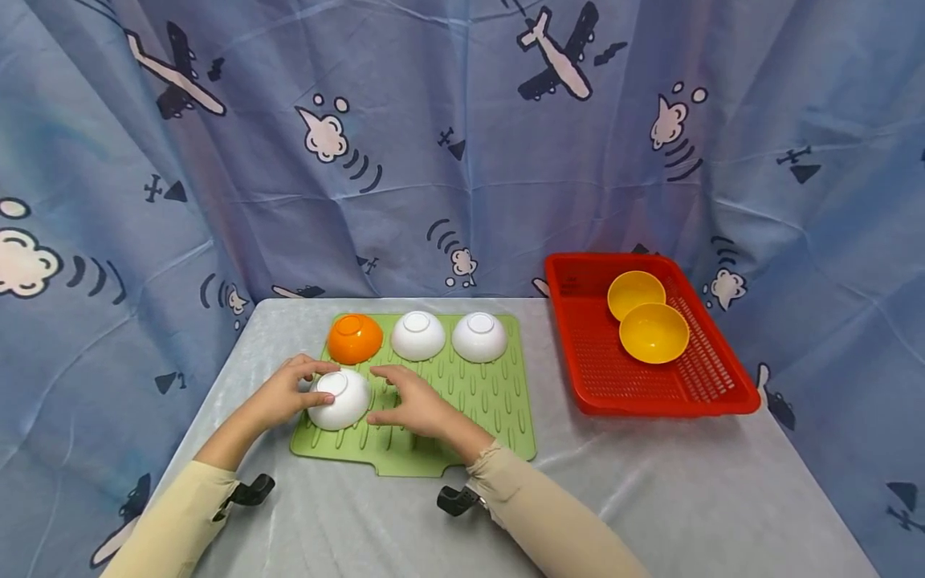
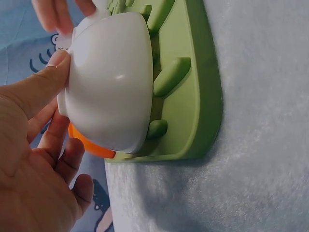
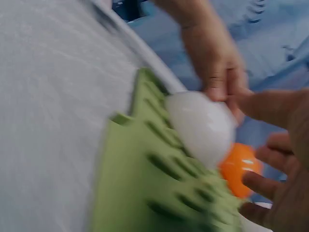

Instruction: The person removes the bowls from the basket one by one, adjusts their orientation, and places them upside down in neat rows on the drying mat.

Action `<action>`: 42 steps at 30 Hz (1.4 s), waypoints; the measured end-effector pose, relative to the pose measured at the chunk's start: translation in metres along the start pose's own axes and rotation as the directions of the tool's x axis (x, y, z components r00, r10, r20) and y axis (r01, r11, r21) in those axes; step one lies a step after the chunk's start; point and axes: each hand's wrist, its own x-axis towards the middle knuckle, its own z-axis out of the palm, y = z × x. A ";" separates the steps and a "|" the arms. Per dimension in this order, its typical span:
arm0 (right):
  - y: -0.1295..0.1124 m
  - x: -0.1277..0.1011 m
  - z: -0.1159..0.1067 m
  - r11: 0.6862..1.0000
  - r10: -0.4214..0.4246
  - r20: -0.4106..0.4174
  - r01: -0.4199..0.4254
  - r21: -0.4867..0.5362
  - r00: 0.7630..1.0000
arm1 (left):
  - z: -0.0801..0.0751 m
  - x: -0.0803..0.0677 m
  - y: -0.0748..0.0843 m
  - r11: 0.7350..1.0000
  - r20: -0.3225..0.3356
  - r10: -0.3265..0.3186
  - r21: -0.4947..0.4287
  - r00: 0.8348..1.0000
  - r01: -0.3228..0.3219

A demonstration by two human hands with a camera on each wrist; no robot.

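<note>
Blue airplane-print cloth is hanging behind a grey surface (image 1: 376, 522) where two hands are meeting at an upturned bowl.

The white bowl (image 1: 340, 399) is lying upside down, slightly tilted, on the near left corner of the green ridged mat (image 1: 477, 401). The left hand (image 1: 285, 393) is holding it in its grip, thumb (image 2: 46, 79) pressing the side. The right hand (image 1: 413, 405) is resting just beside it with relaxed, released fingers. An orange bowl (image 1: 354, 338) and two white bowls are sitting behind; a red basket (image 1: 592, 377) is carrying two yellow bowls.
</note>
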 end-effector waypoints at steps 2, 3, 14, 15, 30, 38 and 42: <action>-0.003 -0.010 -0.022 0.999 -0.042 0.049 0.043 -0.020 0.998 | -0.001 -0.001 0.000 1.000 -0.006 -0.004 -0.009 1.000 0.004; -0.005 -0.015 -0.034 0.997 -0.068 0.063 0.070 -0.044 0.996 | -0.002 -0.001 0.000 1.000 -0.007 -0.005 -0.013 1.000 0.005; -0.006 -0.074 -0.188 0.936 -0.270 0.005 0.263 -0.235 0.963 | -0.001 -0.001 -0.003 0.999 -0.022 0.003 -0.049 1.000 -0.004; -0.005 -0.078 -0.202 0.934 -0.263 -0.012 0.252 -0.255 0.965 | -0.001 -0.002 -0.003 0.999 -0.024 0.003 -0.051 1.000 -0.004; 0.078 -0.108 -0.334 0.891 -0.073 -0.085 0.027 -0.454 0.994 | -0.002 -0.003 -0.002 0.998 -0.023 0.006 -0.069 1.000 -0.007; 0.136 -0.123 -0.357 0.861 0.092 -0.031 -0.095 -0.500 0.995 | 0.001 -0.002 -0.003 0.997 -0.013 0.005 -0.074 1.000 -0.006; 0.159 -0.131 -0.364 0.844 0.137 -0.027 -0.131 -0.521 0.990 | 0.002 0.000 -0.005 0.997 -0.011 0.006 -0.074 1.000 -0.007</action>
